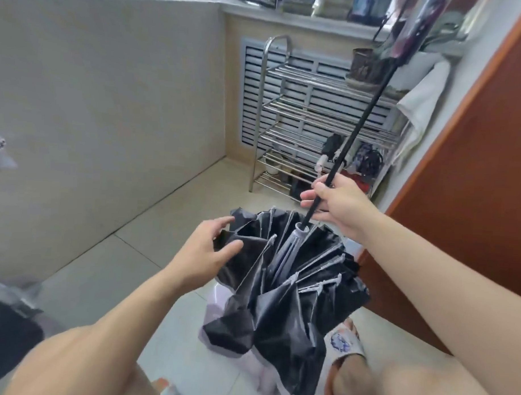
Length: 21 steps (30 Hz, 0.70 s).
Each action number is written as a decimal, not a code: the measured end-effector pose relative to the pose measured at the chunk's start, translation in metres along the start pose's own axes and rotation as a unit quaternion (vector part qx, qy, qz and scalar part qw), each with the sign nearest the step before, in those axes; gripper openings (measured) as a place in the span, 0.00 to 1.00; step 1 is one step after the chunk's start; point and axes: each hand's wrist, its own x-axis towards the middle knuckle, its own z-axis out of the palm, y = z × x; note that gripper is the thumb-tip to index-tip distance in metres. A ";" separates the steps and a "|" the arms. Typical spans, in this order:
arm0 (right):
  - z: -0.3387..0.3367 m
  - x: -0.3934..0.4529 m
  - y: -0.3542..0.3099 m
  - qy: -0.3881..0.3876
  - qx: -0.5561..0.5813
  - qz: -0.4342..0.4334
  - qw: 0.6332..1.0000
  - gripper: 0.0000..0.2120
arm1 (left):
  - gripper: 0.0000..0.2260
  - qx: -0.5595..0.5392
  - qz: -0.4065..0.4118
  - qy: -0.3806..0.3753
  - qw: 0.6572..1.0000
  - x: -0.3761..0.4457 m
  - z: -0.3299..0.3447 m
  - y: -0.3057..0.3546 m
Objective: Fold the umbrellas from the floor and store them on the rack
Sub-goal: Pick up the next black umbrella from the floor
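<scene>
Both forearms are showing bare, no sleeves, watch or rings on the left hand [205, 248] or right hand [338, 204]. The person is wearing a pale slipper [344, 345] with a blue-purple printed strap; knees are showing bare.

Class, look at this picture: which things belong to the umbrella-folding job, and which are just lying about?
Part of the job:
umbrella, canopy collapsed
shaft, gripped by the right hand
left hand, at the canopy edge
rack

Just lying about:
towel
plant pot on the rack
slipper
</scene>
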 end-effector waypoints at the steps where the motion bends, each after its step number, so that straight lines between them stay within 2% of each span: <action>1: 0.004 -0.002 -0.003 -0.006 -0.002 -0.002 1.000 0.08 | 0.25 0.001 0.023 -0.020 1.000 -0.002 0.002 0.003; 3: 0.009 -0.004 -0.016 -0.008 -0.008 -0.026 1.000 0.10 | 0.23 0.037 0.056 -0.048 0.997 -0.005 0.011 0.008; 5: 0.011 -0.009 -0.036 -0.006 -0.015 -0.061 0.998 0.10 | 0.22 0.065 0.078 -0.031 0.994 0.002 0.023 0.009; 7: 0.007 -0.014 -0.055 -0.015 0.004 -0.080 0.997 0.09 | 0.23 0.080 0.076 -0.015 0.994 0.014 0.033 0.010; 9: 0.002 -0.021 -0.068 -0.023 0.050 -0.087 0.995 0.09 | 0.27 0.065 0.050 -0.033 0.996 0.024 0.044 0.010; 10: -0.001 -0.024 -0.073 -0.024 0.076 -0.086 0.993 0.14 | 0.28 0.054 0.035 -0.048 0.997 0.028 0.050 0.009; 12: -0.011 -0.029 -0.080 -0.015 0.114 -0.097 0.989 0.29 | 0.29 0.058 0.025 -0.068 0.996 0.036 0.065 0.010; 13: -0.018 -0.032 -0.085 -0.005 0.122 -0.118 0.986 0.36 | 0.28 0.067 0.029 -0.067 0.995 0.041 0.072 0.011; 15: -0.037 -0.033 -0.097 0.027 0.125 -0.177 0.976 0.44 | 0.24 0.066 0.031 -0.060 0.996 0.050 0.085 0.016; 18: -0.068 -0.033 -0.127 0.137 0.091 -0.271 0.948 0.43 | 0.20 0.035 0.031 -0.067 0.997 0.058 0.098 0.022; 21: -0.094 -0.030 -0.152 0.188 0.035 -0.333 0.923 0.28 | 0.14 0.018 0.035 -0.054 0.998 0.058 0.106 0.023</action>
